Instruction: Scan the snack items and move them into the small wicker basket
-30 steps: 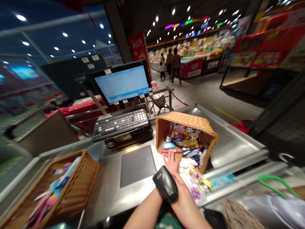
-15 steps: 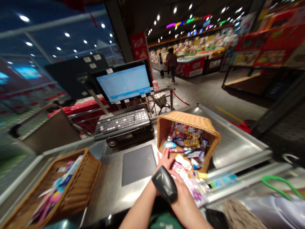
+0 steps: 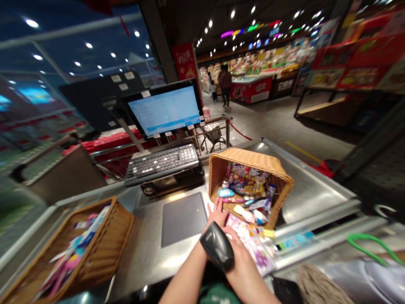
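My right hand (image 3: pixel 239 253) grips a black handheld barcode scanner (image 3: pixel 218 247); the scanner's head covers part of my left wrist. Beyond it, my left hand (image 3: pixel 217 213) reaches to the near left edge of a wicker basket (image 3: pixel 249 155), fingers stretched out and holding nothing I can see. The basket lies on its side, its mouth towards me, with several small packets inside. Pink and white packets (image 3: pixel 238 226) are spread at its mouth, right beside my hands. A blue-and-white packet (image 3: pixel 225 193) lies just past my left fingertips.
A second wicker basket (image 3: pixel 122 223) with long colourful packets stands at the left. Behind the grey counter panel (image 3: pixel 183 219) are a keyboard (image 3: pixel 163 161) and a lit monitor (image 3: pixel 166 109). A green cord (image 3: pixel 368 240) lies at the right. People (image 3: pixel 225 84) walk in the background.
My left hand and the scanner have shifted slightly left. The pale packet at the basket's mouth has changed position a little. The people in the background have moved left.
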`<state>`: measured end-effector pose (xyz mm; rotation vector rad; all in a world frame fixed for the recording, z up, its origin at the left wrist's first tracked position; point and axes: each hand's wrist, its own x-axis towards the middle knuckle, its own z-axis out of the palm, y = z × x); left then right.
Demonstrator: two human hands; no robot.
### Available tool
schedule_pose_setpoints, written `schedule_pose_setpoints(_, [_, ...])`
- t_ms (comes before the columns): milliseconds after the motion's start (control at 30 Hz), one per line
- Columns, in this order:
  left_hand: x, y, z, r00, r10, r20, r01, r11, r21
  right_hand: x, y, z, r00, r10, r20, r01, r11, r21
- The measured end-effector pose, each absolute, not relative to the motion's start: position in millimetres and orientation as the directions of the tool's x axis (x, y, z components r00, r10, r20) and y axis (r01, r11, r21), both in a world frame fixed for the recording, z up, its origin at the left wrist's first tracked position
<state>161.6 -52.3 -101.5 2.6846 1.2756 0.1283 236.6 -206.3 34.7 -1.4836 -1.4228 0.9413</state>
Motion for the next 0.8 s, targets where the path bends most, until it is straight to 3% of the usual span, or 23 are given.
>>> schedule_pose_setpoints(333, [156,-47,-113,0.623,0.775,-0.106,0.777,-0.597,0.200,233,-207,40,0.065,0.994,0.085,0.361,0.056,-0.931])
schedule_pose_setpoints(600, [138,-47,-90,0.613,0.790,0.010,0.761,-0.594,0.261,233,-208,35,0.009,0.998,0.067,0.358,0.059,-0.932])
schedule_pose_setpoints(667, [132,-48,-76,0.587,0.809,-0.028,0.783,-0.558,0.276,232,-208,32,-0.006,0.999,0.037,0.380,0.036,-0.924])
schedule_pose_setpoints(800, [123,-50,-48,0.459,0.886,0.062,0.841,-0.456,0.292,232,-208,30,-0.016,1.000,0.022,0.389,0.026,-0.921])
